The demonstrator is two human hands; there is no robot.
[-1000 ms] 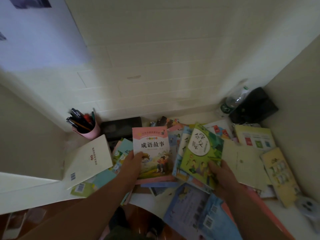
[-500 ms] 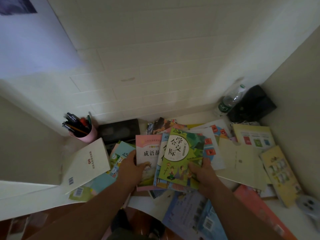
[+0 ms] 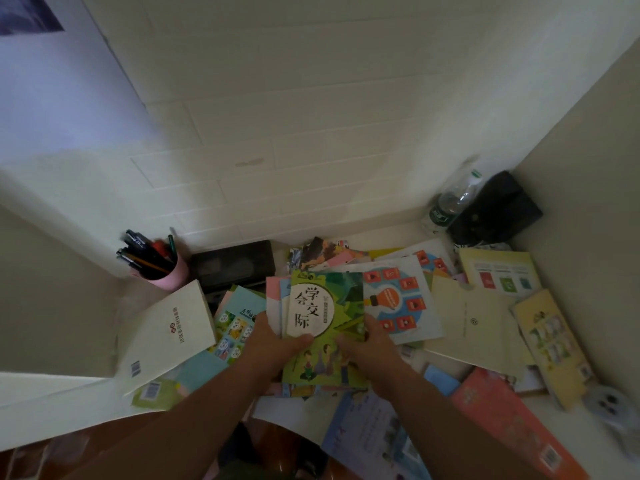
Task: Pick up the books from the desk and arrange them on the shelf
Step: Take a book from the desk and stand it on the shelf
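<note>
Books in a small stack, topped by a green-covered paperback [image 3: 325,323] with a white circle bearing black Chinese characters, are held above the cluttered white desk [image 3: 588,441] near its front edge. The stack is gripped from both sides: the left hand [image 3: 277,344] is curled round its left edge with the thumb laid across the green cover, and the right hand [image 3: 370,344] is curled round its right edge, fingers wrapped behind. Edges of a pink book and a blue one are seen fanned out just left of the green cover, within the same hold.

More books are spread flat over the desk. A cream-covered book [image 3: 169,334] with a barcode lies to the left, tilted, and a teal book with cartoon panels [image 3: 235,323] is partly hidden between it and the left hand. To the right, a white book with an orange light-bulb picture [image 3: 401,299] lies beside the held stack, overlapped by a plain pale-yellow booklet [image 3: 474,327]. A yellow book with picture panels [image 3: 554,348] lies along the right wall, and a salmon-pink book [image 3: 512,420] and a pale-blue book [image 3: 370,438] lie at the front.

At the back, a pink cup of pens [image 3: 166,271] stands beside a black rectangular case [image 3: 235,265]. A clear plastic bottle with a green label [image 3: 450,202] is seen in the far right corner, touching a black bag [image 3: 498,209].
</note>
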